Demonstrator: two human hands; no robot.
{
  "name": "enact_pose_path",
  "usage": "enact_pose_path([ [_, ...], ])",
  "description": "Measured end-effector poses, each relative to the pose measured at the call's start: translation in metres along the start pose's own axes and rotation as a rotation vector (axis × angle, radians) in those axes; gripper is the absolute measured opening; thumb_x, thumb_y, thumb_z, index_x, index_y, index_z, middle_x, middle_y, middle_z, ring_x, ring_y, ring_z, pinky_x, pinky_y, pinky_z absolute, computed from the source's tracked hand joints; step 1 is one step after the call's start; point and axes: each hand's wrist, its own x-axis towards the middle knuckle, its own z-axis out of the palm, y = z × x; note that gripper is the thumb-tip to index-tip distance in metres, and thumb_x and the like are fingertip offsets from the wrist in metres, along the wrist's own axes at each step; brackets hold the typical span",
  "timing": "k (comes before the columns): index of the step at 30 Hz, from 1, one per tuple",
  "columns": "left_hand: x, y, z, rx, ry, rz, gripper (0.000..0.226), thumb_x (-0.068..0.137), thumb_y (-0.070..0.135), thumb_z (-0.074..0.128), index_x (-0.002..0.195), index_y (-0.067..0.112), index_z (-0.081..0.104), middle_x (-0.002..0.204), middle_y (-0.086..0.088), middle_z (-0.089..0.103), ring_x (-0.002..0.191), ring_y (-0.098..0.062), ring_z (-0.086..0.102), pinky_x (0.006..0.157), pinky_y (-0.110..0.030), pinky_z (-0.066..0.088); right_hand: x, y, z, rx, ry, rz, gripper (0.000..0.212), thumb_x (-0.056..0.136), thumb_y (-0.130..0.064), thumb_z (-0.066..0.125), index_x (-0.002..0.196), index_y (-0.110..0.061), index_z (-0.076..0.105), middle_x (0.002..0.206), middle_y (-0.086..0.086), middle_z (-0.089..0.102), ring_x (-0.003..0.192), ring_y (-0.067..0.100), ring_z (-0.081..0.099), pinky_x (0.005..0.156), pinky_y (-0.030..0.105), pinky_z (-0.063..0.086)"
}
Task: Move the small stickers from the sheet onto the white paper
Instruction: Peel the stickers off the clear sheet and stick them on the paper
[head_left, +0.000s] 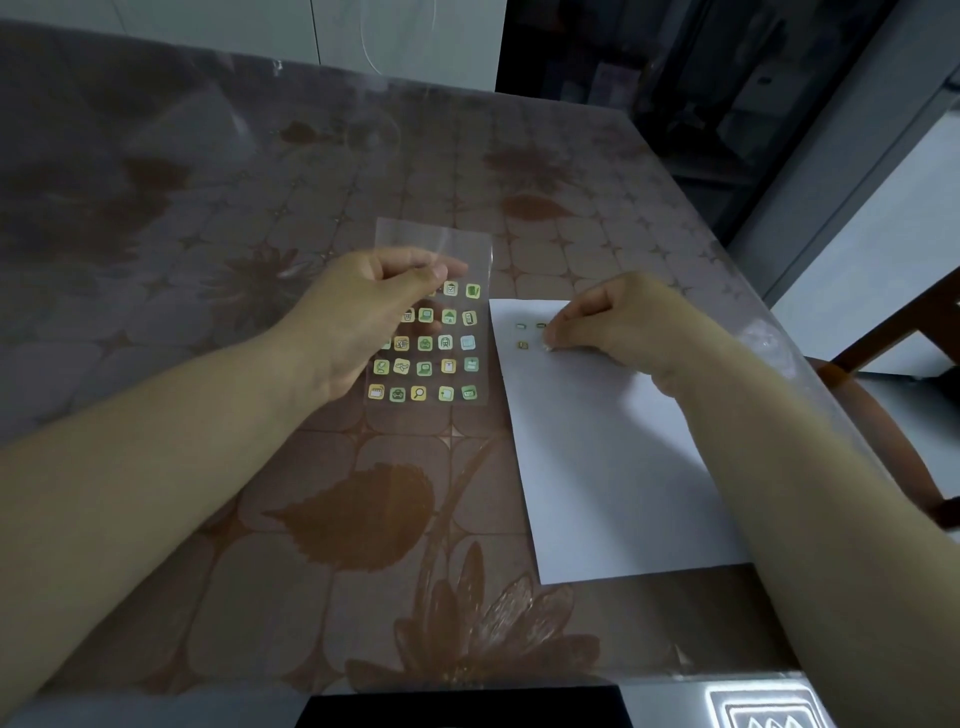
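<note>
My left hand (363, 317) pinches a clear plastic sticker sheet (460, 330), hiding its upper-left part. Right of the sheet, my right hand (618, 327) curls onto white rectangular paper (613, 457); I cannot tell its grip.

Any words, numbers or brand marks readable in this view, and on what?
No readable words or numbers anywhere.
On the sticker sheet: picture icons only, any lettering too small.
On the stickers stuck to the white paper: too small and blurred.
On the panel at bottom right: framed zigzag mark, cut off, no letters.

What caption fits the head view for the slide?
Left hand holds the clear sticker sheet while right hand pinches a small sticker onto the white paper.
</note>
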Motion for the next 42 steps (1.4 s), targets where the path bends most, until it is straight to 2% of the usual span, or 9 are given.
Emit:
enact_pose_path([
  [6, 0.0, 0.0, 0.001, 0.003, 0.005, 0.011, 0.022, 0.092, 0.018, 0.053, 0.085, 0.024, 0.072, 0.083, 0.007, 0.07, 0.081, -0.018, 0.061, 0.077, -0.032, 0.053, 0.006, 0.001, 0.008, 0.011, 0.099, 0.053, 0.021, 0.068, -0.016, 0.076, 0.085, -0.004, 0.072, 0.094, 0.015, 0.07, 0.086, 0.027, 0.064, 0.079, 0.031, 0.051],
  [13, 0.0, 0.0, 0.001, 0.0, -0.001, 0.019, 0.021, 0.092, 0.017, 0.052, 0.086, 0.024, 0.071, 0.08, 0.009, 0.069, 0.077, -0.013, 0.06, 0.069, -0.026, 0.053, 0.006, 0.004, 0.013, -0.008, 0.147, 0.043, 0.024, 0.066, -0.013, 0.071, 0.085, 0.002, 0.069, 0.09, 0.022, 0.069, 0.069, 0.025, 0.058, 0.07, 0.04, 0.055],
  [21, -0.001, 0.001, 0.002, -0.005, 0.008, 0.013, 0.02, 0.092, 0.016, 0.052, 0.087, 0.023, 0.071, 0.081, 0.004, 0.068, 0.073, -0.011, 0.06, 0.067, -0.023, 0.053, 0.005, 0.003, 0.018, -0.023, 0.178, 0.016, 0.031, 0.069, -0.008, 0.067, 0.092, 0.013, 0.062, 0.069, 0.021, 0.055, 0.063, 0.02, 0.045, 0.059, 0.028, 0.036],
  [24, -0.001, 0.002, 0.002, -0.002, 0.005, 0.009, 0.02, 0.092, 0.017, 0.052, 0.088, 0.022, 0.071, 0.084, 0.001, 0.068, 0.074, -0.013, 0.061, 0.069, -0.025, 0.054, 0.004, 0.003, 0.02, -0.009, 0.183, 0.01, 0.027, 0.07, -0.007, 0.067, 0.089, 0.012, 0.064, 0.069, 0.013, 0.053, 0.063, 0.021, 0.047, 0.06, 0.029, 0.038],
  [27, -0.002, 0.002, 0.002, 0.0, 0.006, 0.012, 0.02, 0.092, 0.017, 0.052, 0.088, 0.022, 0.071, 0.08, 0.004, 0.068, 0.069, -0.007, 0.061, 0.063, -0.02, 0.052, 0.002, 0.003, 0.02, 0.028, 0.178, 0.001, 0.029, 0.07, -0.007, 0.067, 0.091, 0.013, 0.064, 0.082, 0.032, 0.064, 0.063, 0.022, 0.047, 0.06, 0.03, 0.039],
  [30, -0.002, 0.002, 0.002, -0.002, 0.003, 0.018, 0.02, 0.092, 0.017, 0.052, 0.088, 0.022, 0.071, 0.078, 0.007, 0.067, 0.069, -0.006, 0.061, 0.062, -0.02, 0.051, 0.0, 0.001, 0.02, 0.021, 0.176, -0.006, 0.028, 0.07, -0.007, 0.066, 0.091, 0.012, 0.064, 0.097, 0.031, 0.064, 0.064, 0.022, 0.048, 0.061, 0.037, 0.049],
  [36, -0.002, 0.002, 0.001, -0.01, 0.001, 0.015, 0.021, 0.091, 0.018, 0.053, 0.084, 0.026, 0.072, 0.075, 0.008, 0.068, 0.065, -0.006, 0.061, 0.062, -0.02, 0.051, 0.001, 0.002, 0.023, -0.069, 0.196, -0.02, 0.028, 0.072, -0.005, 0.062, 0.094, 0.012, 0.062, 0.084, 0.033, 0.063, 0.064, 0.019, 0.043, 0.067, 0.049, 0.056],
  [38, -0.002, 0.002, 0.001, -0.015, 0.003, 0.017, 0.021, 0.091, 0.018, 0.054, 0.084, 0.025, 0.072, 0.077, 0.008, 0.068, 0.067, -0.006, 0.061, 0.062, -0.02, 0.05, 0.003, 0.004, 0.024, -0.107, 0.191, -0.036, 0.026, 0.073, -0.005, 0.059, 0.092, 0.012, 0.062, 0.069, 0.023, 0.058, 0.063, 0.019, 0.042, 0.059, 0.036, 0.048],
  [42, -0.002, 0.002, 0.001, -0.015, 0.0, 0.014, 0.02, 0.091, 0.017, 0.053, 0.085, 0.024, 0.072, 0.079, 0.008, 0.069, 0.073, -0.008, 0.064, 0.065, -0.023, 0.051, 0.005, 0.005, 0.023, -0.178, 0.149, -0.055, 0.021, 0.08, -0.008, 0.054, 0.087, 0.011, 0.059, 0.075, 0.011, 0.053, 0.066, 0.021, 0.047, 0.062, 0.029, 0.038],
])
